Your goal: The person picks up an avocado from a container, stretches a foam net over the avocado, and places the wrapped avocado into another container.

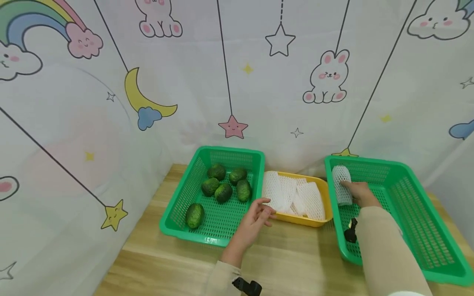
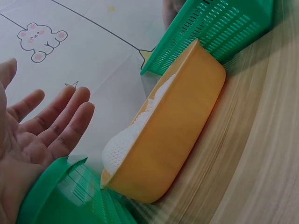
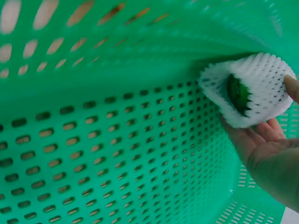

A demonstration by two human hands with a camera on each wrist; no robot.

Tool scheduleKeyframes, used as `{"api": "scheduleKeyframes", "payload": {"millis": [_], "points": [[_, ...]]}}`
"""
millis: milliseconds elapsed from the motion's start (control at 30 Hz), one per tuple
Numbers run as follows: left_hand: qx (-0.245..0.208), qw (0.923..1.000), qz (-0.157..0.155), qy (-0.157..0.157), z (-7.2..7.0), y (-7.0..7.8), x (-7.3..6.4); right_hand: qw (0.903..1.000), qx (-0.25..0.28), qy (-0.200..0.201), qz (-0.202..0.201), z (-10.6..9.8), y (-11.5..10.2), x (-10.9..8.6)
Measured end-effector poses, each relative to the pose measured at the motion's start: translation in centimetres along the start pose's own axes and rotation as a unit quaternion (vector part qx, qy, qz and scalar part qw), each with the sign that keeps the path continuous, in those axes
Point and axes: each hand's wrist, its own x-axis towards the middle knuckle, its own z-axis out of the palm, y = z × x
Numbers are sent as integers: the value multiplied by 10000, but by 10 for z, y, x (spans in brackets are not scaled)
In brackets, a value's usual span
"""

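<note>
My right hand (image 1: 362, 194) holds an avocado in a white foam net sleeve (image 1: 341, 185) inside the right green basket (image 1: 438, 228), along its left wall. In the right wrist view, the dark green skin of the avocado (image 3: 238, 94) shows through the sleeve's open end, with the thumb on one side and fingers beneath. My left hand (image 1: 251, 224) hovers with loosely bent fingers by the right rim of the left green basket (image 1: 177, 234), holding nothing. Several bare avocados (image 1: 223, 193) lie in that basket, one of them (image 1: 194, 216) apart near the front left.
Between the baskets stands a yellow tray (image 1: 314, 223) with several white foam net sleeves (image 1: 309, 199) lying flat in it. All three containers rest on a wooden table (image 1: 289, 263). Behind them hangs a printed cloth (image 1: 200, 82) with cartoon figures.
</note>
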Motion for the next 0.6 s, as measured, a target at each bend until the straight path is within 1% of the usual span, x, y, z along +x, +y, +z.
{"api": "scheduleKeyframes", "payload": {"millis": [100, 267, 333, 400, 500, 567, 600], "points": [[73, 9999, -56, 68, 2, 0, -6, 9998, -206, -16, 29, 0, 11, 0], [-43, 10000, 27, 63, 4, -1, -11, 9977, -672, -74, 77, -1, 18, -5], [-86, 9999, 74, 44, 4, -1, -12, 9961, -844, -269, 64, -2, 18, -7], [-92, 9999, 120, 57, 3, -2, -12, 9940, -927, -584, 33, -4, 17, -10], [-63, 9998, 148, 72, 2, -2, -10, 9872, -1157, -1097, -36, -8, 9, -19], [-33, 9999, 148, 61, 2, -2, -8, 9841, -1269, -1235, -106, -11, -1, -29], [-26, 9999, 161, 42, 2, -2, -6, 9834, -1317, -1239, -154, -13, -6, -35]]}}
